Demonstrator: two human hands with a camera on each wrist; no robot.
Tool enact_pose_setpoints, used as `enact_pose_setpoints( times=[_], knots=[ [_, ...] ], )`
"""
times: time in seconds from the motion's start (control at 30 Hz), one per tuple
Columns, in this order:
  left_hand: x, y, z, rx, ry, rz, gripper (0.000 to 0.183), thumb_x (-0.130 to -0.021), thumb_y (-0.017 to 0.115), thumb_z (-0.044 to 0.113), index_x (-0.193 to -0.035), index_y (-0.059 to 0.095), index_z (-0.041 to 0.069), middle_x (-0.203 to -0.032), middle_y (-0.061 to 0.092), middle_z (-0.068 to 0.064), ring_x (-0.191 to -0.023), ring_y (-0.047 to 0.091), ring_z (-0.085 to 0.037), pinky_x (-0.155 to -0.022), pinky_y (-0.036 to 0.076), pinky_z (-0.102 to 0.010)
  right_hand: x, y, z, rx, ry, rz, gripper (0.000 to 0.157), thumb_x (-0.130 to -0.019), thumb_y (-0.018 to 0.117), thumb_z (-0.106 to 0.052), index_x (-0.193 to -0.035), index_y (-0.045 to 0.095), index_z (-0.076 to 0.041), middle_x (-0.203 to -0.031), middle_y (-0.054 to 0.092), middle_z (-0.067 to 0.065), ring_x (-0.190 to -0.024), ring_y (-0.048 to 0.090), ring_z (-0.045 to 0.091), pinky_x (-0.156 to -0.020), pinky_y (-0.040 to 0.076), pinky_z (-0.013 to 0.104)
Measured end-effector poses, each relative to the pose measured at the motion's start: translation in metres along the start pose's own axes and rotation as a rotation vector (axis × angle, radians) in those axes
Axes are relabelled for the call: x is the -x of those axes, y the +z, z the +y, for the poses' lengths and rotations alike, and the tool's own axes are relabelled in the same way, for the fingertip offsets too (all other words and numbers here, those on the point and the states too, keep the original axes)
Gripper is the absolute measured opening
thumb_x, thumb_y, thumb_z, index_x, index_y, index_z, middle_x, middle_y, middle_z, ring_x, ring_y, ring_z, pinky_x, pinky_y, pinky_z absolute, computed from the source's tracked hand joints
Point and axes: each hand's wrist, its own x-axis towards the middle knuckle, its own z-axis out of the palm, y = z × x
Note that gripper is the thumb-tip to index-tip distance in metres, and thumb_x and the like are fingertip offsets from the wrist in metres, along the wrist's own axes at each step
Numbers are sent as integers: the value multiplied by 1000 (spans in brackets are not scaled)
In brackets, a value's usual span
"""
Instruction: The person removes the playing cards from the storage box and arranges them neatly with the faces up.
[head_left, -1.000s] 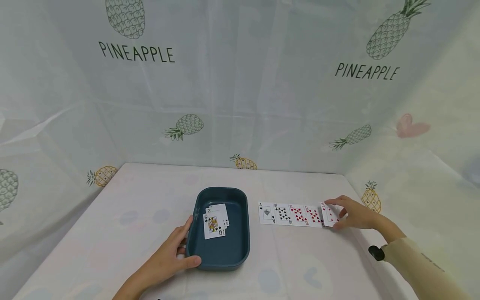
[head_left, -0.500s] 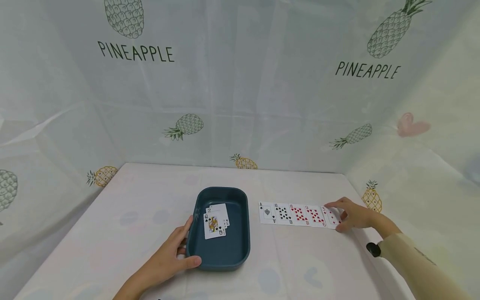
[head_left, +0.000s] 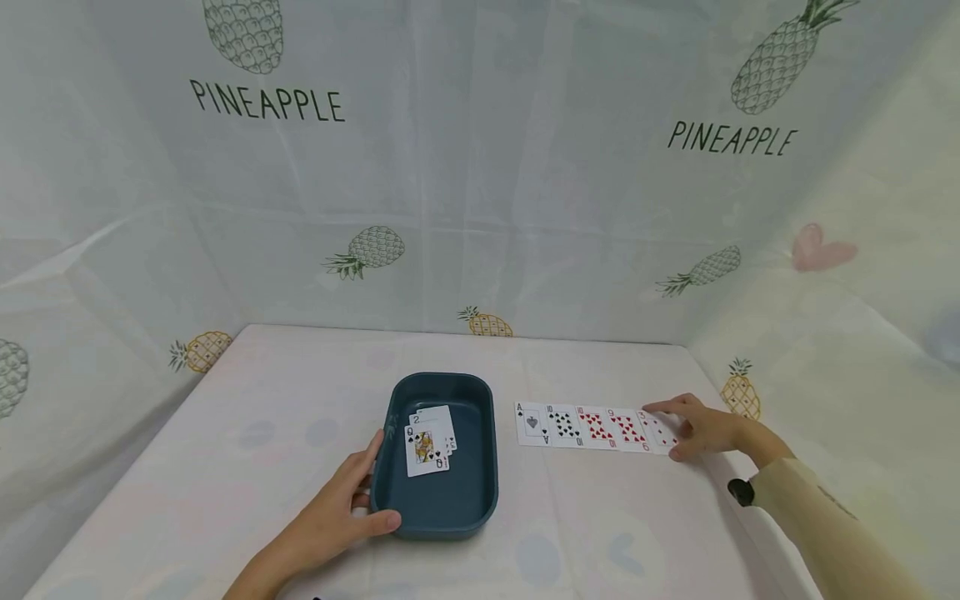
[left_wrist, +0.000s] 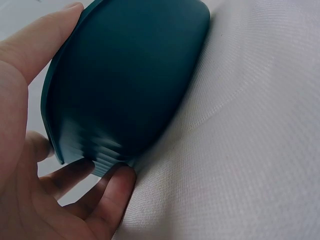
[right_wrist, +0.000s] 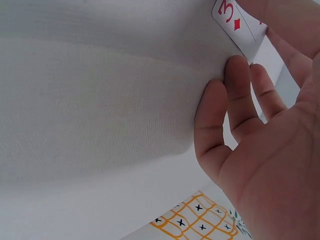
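My left hand (head_left: 337, 508) grips the near left side of a dark teal tray (head_left: 442, 507), thumb at the near corner and fingers spread along the outer wall. In it lie several overlapping playing cards, a queen (head_left: 424, 447) of spades on top. To the right, my right hand (head_left: 705, 431) holds the three of diamonds (head_left: 658, 431) between thumb and index finger, at the right end of a face-up row. The other fingers rest against the cloth in the right wrist view. Leftward in that row come a nine (head_left: 628, 429), two tens and the ace of spades (head_left: 532, 423).
A pale patterned cloth (head_left: 315, 383) covers the table. Behind and at both sides hang sheets printed with pineapples (head_left: 375, 247). The tray stands just left of the card row, and the table's right edge runs close under my right forearm (head_left: 817, 517).
The three of diamonds has gone from tilted over the nine to flat at the row's right end, with my right hand moving slightly along. My left hand and the tray stay put.
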Motion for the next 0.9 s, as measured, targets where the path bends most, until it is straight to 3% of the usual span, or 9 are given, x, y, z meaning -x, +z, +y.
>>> enact_pose_setpoints(
  times=[0.9],
  knots=[
    [1,0,-1,9,1,3,108,-93,84,28,-172,11,33,-160,33,-19,-124,60,-25,-90,56,-23,-4,3,5,-64,60,-21,87,-88,86,-22,-164,42,-20,-147,30,22,-113,41,31,-86,39,45]
  ],
)
